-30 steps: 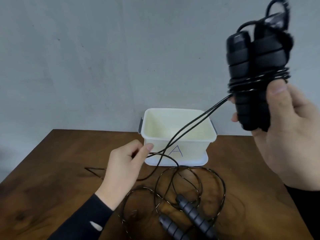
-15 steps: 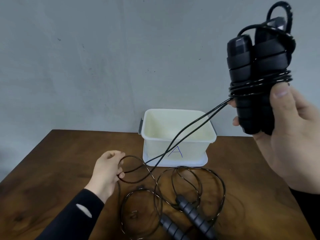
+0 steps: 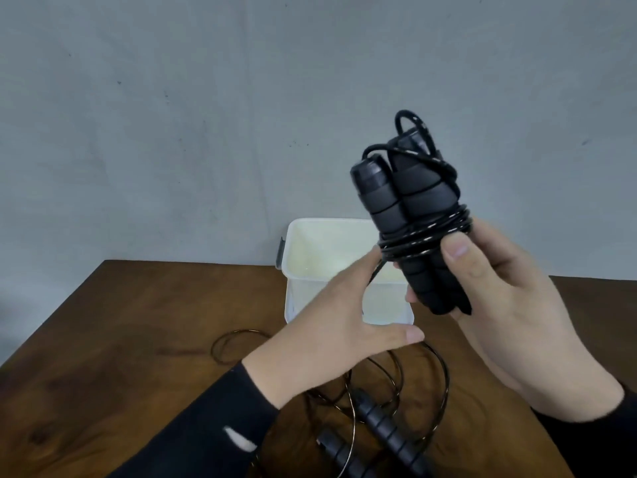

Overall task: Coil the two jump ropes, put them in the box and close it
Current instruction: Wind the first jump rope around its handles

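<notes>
Holding the first jump rope (image 3: 417,222), the right hand (image 3: 496,305) grips both black handles upright w/ cord wrapped round the middle, up in the air above the table's (image 3: 103,339) back edge. Left hand (image 3: 331,326) is open, fingers spread, fingertips touching the wrapped cord; can't tell if it pinches any cord. White box (image 3: 310,257) sits open at the back edge, right behind the hands. Second jump rope (image 3: 386,426) lies loose near the front edge, below both hands, cord in big loops. Table's left side is bare wood w/ lots of room; right side is mostly hidden by the right hand.
</notes>
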